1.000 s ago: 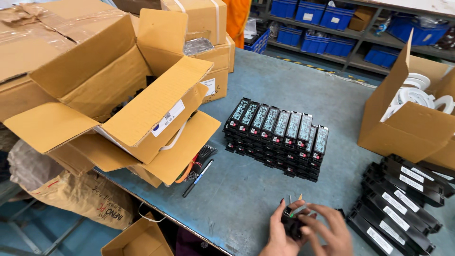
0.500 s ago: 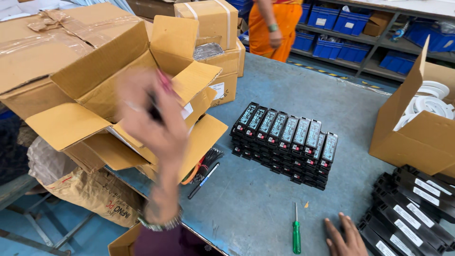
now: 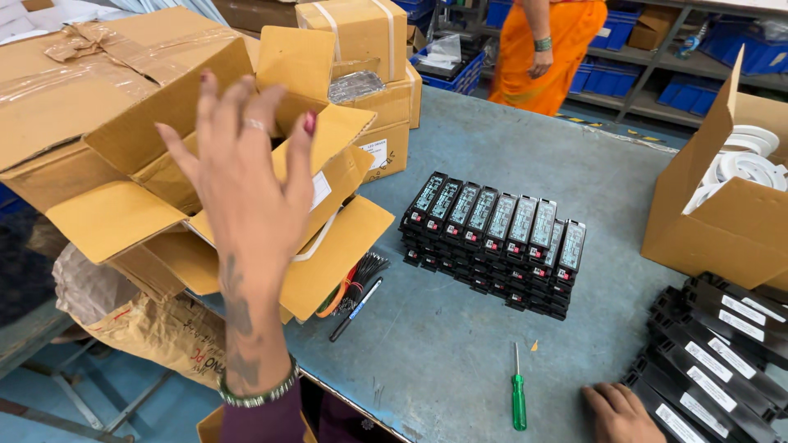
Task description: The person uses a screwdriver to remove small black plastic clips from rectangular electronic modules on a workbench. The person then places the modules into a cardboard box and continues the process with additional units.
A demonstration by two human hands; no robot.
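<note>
My left hand (image 3: 246, 189) is raised in front of the open cardboard box (image 3: 156, 148) at the left, fingers spread, holding nothing. My right hand (image 3: 617, 413) rests low on the blue-grey table (image 3: 460, 344), fingers curled, beside a stack of long black modules (image 3: 714, 361) at the right. I cannot see anything in it. A green-handled screwdriver (image 3: 519, 395) lies on the table just left of that hand. A block of small black modules (image 3: 497, 242) standing in rows sits in the table's middle.
Several cardboard boxes (image 3: 361, 49) stand at the back left. An open box with white rolls (image 3: 735, 205) is at the right. A pen (image 3: 355, 309) and wires lie by the box flaps. A person in orange (image 3: 542, 49) stands beyond the table near blue bins.
My left hand left the small part near my right hand and rose toward the open box at the left. The screwdriver now lies free on the table.
</note>
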